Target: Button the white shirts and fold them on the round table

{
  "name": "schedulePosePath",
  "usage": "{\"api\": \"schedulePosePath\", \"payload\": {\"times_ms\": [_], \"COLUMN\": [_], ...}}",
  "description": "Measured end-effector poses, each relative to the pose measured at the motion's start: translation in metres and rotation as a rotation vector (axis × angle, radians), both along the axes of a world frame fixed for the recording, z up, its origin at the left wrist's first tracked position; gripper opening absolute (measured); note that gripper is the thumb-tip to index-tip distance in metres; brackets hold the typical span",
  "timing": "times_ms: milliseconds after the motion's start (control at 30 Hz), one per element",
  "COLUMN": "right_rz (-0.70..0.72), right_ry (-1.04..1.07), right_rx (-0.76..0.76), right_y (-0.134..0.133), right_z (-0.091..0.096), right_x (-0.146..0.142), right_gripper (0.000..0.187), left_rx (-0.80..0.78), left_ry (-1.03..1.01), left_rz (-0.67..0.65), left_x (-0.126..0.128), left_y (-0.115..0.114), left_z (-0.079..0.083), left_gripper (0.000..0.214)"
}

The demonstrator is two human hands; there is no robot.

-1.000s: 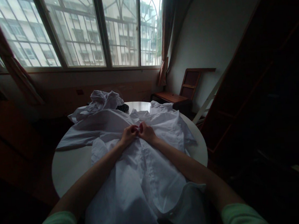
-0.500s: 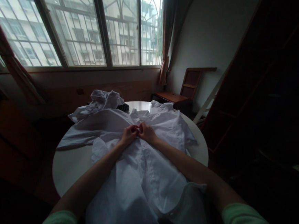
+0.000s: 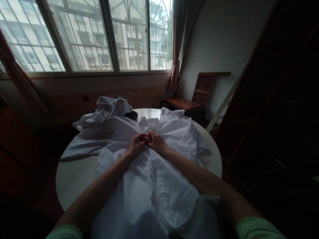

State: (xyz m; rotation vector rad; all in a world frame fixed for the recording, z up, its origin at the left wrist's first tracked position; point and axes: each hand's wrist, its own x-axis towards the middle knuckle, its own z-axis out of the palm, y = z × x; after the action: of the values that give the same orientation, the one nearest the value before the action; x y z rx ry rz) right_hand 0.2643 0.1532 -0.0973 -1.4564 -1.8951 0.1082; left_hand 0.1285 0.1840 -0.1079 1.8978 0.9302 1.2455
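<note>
A white button-up shirt [image 3: 137,187] lies spread over the round table, its collar toward the window and its lower hem hanging over the near edge. My left hand [image 3: 138,143] and my right hand [image 3: 156,141] meet at the front opening below the collar. Both pinch the shirt's front edges between bent fingers, and the fingertips nearly touch. Whether a button sits between them is hidden by the fingers. Below my hands the two front edges run down side by side, with small buttons along them.
The white round table [image 3: 76,181] shows at the left and right of the shirt. A crumpled pile of white clothes [image 3: 111,106] lies at its far left, a dark striped bundle [image 3: 131,115] beside it. Beyond stand a wooden chair [image 3: 184,102] and barred windows [image 3: 86,33].
Almost nothing differs. Both hands stay at the same spot on the shirt front, with only a slight shift of the fingers.
</note>
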Motion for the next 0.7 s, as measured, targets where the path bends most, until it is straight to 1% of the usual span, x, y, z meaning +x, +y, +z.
{"api": "schedulePosePath", "payload": {"times_ms": [233, 467, 700], "right_rz": [-0.007, 0.031, 0.015], "right_ry": [-0.013, -0.002, -0.033], "right_rx": [0.001, 0.046, 0.057], "right_y": [-0.0012, 0.0001, -0.0016], "right_z": [0.0005, 0.0002, 0.0007], "right_x": [-0.0012, -0.0015, -0.0020], "right_gripper": [0.017, 0.014, 0.015], "left_rx": [-0.031, 0.007, 0.034], "left_ry": [-0.009, 0.028, 0.047], "left_rz": [-0.034, -0.010, -0.001], "left_x": [0.0009, 0.0018, 0.0020], "left_y": [-0.0049, -0.0027, -0.0032], "left_z": [0.0046, 0.0018, 0.0017], "left_gripper": [0.021, 0.022, 0.024]}}
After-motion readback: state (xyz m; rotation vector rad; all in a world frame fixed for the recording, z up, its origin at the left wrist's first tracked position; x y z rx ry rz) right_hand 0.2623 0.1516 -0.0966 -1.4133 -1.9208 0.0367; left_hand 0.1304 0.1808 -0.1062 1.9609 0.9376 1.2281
